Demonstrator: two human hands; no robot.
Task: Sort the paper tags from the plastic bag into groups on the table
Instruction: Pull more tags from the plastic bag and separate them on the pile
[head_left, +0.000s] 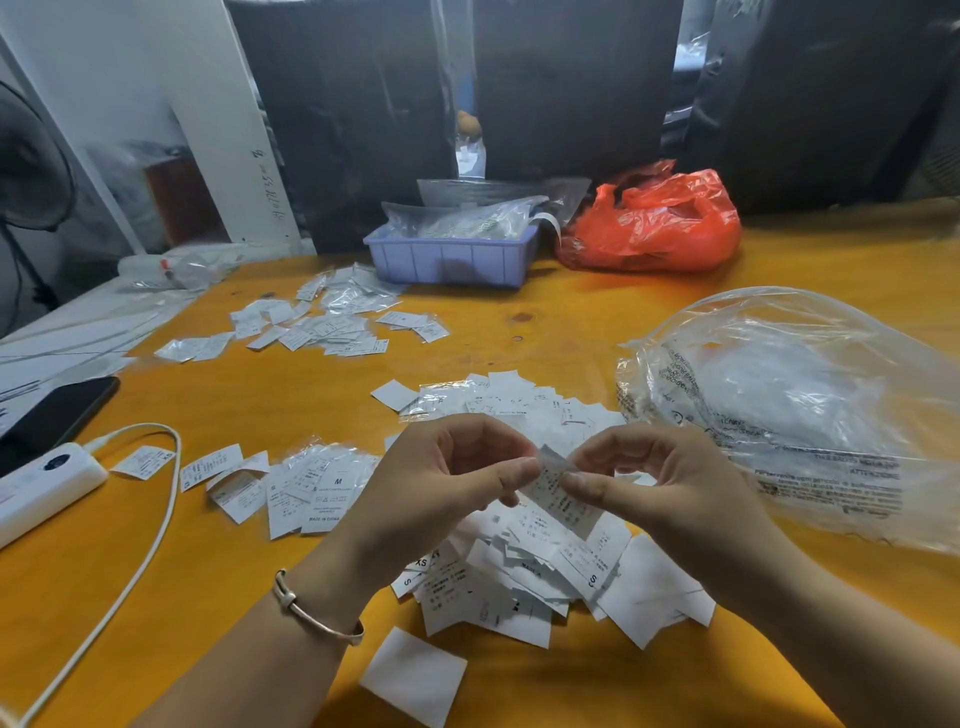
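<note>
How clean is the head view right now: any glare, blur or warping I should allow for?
Head view: wide-angle warp bends the table edges; glare whitens the clear bag; print on the far tags is too soft to read; the tag pinched by the left hand and right hand is sharp; the background is dark.

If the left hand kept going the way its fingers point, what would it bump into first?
Most likely the paper tag it already pinches, then the right hand holding the tag's other side. The left hand points right, toward it; depth is hard to judge.
</note>
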